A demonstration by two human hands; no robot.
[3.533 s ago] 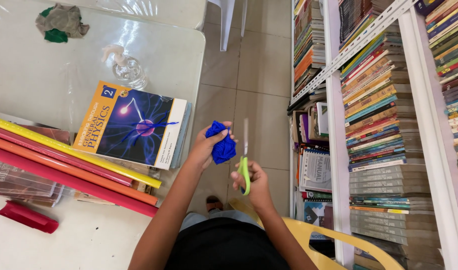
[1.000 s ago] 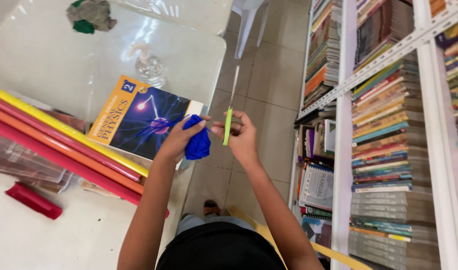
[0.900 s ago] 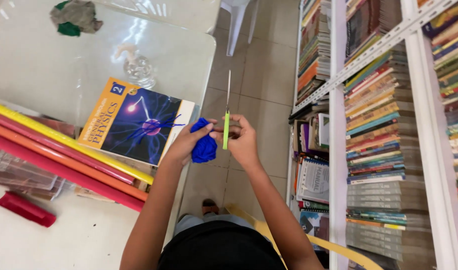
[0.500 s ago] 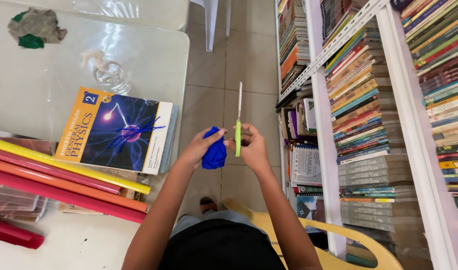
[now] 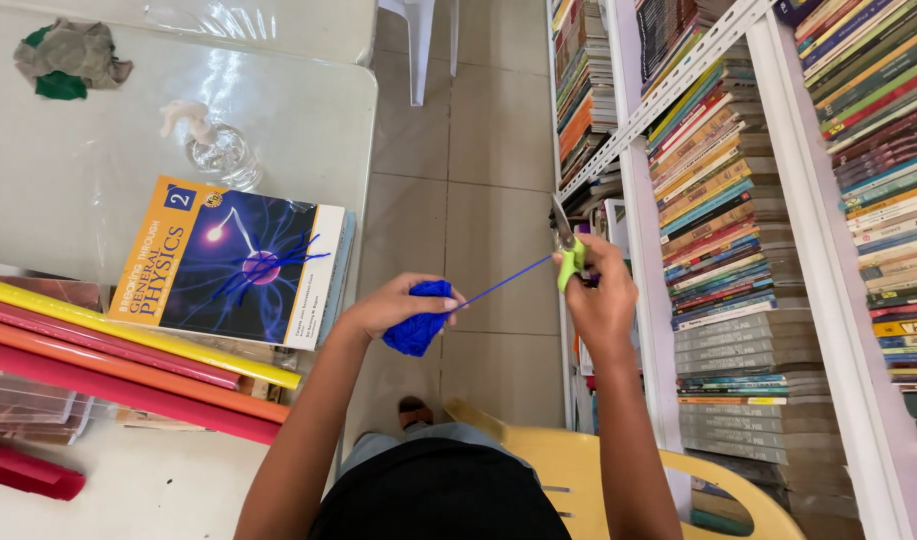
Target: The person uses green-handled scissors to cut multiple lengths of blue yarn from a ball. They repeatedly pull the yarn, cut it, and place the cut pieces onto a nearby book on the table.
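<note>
Nearest the camera: dark fabric lap, and a yellow plastic chair (image 5: 619, 465) with a smooth curved back rail.

Left hand (image 5: 394, 305) is closed round a soft, fuzzy ball of blue yarn (image 5: 419, 325), fingers curled over its top. It hangs off the table edge, above the tiled floor. 1 thin strand (image 5: 504, 283) runs taut from the ball, up and right, to the right hand (image 5: 601, 295).

Right hand is closed on the green plastic handles of scissors (image 5: 567, 250); the grey metal blades point up. Whether the blades are parted cannot be told. The strand meets the hand at the handles.

Left, on the pale table (image 5: 99, 130): long paper rolls (image 5: 129, 365) in yellow, orange and red, lying side by side; a glossy textbook (image 5: 229, 265) with cut blue yarn pieces (image 5: 269, 265) loose on its cover.

Farther: a clear round glass piece (image 5: 217, 155), then a crumpled grey and green cloth (image 5: 67, 62).

Right: white metal shelves (image 5: 644, 230) packed with flat-stacked books.
</note>
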